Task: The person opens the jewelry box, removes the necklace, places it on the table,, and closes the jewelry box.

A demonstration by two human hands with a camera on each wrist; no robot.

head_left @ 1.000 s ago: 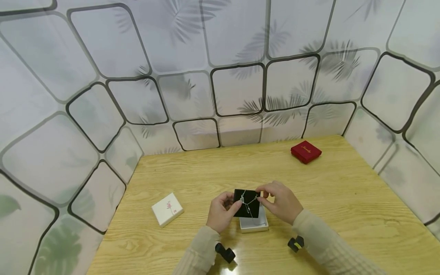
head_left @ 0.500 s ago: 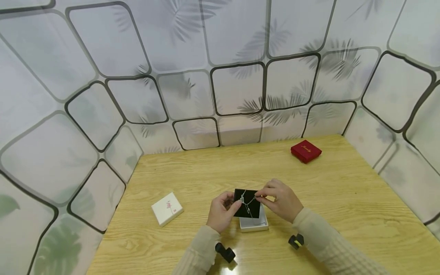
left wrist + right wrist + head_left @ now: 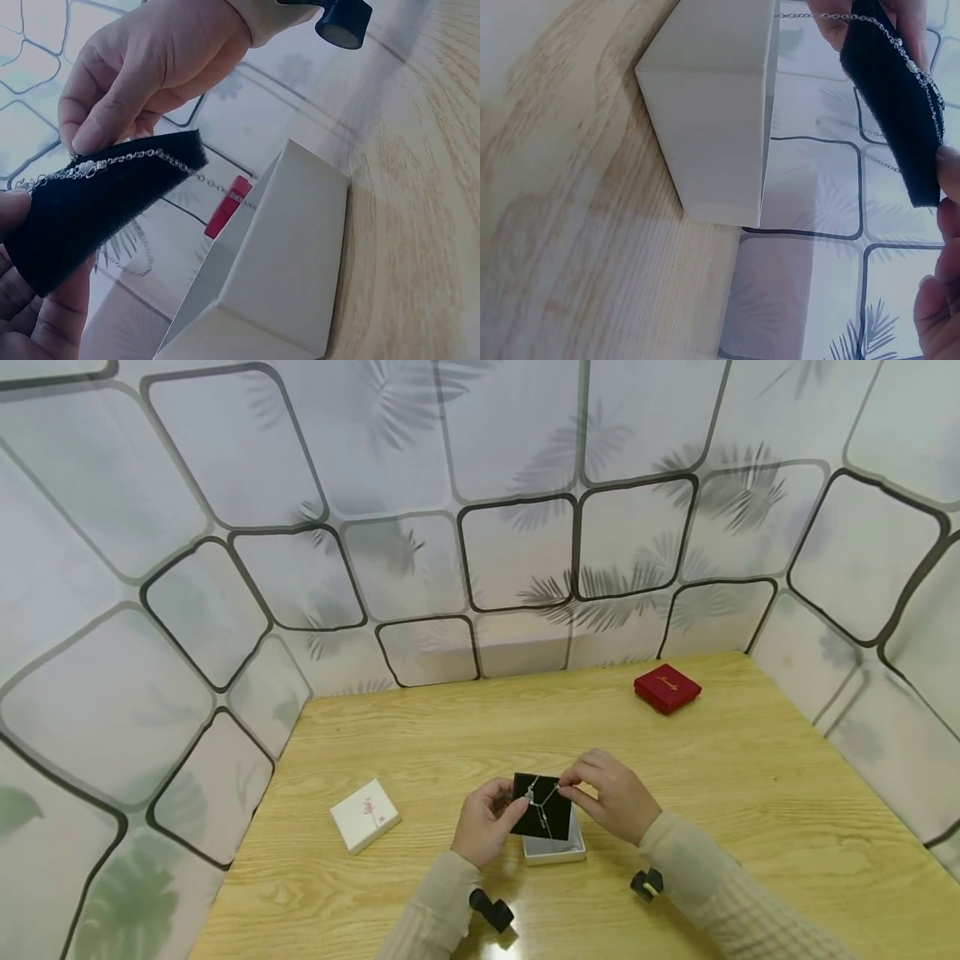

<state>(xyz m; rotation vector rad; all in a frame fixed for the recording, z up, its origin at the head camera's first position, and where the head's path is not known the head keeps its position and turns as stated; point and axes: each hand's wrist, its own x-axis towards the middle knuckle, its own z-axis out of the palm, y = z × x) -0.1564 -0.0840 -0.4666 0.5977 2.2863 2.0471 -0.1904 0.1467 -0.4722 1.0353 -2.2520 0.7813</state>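
Observation:
A small black jewellery pad (image 3: 557,823) is held by my left hand (image 3: 480,825), with the thumb on its front face and the fingers behind. Across the pad runs a silver chain (image 3: 124,158) with small charms. My right hand (image 3: 609,797) pinches the chain at the pad's upper right corner, between thumb and forefinger. Beneath the pad stands a white open box (image 3: 555,860), partly covered by it in the head view. From the pad's edge, a length of chain hangs down over the box in the left wrist view.
A white lid (image 3: 365,817) with a pink flower print lies on the wooden table (image 3: 435,735), left of the hands. Far back on the right sits a red jewellery box (image 3: 667,689). Patterned curtain (image 3: 517,556) surrounds the table's back and sides.
The black pad has shifted slightly right, its lower right corner a little lower. My right hand's fingertips have moved slightly at the pad's upper right corner. The boxes and lid stay put.

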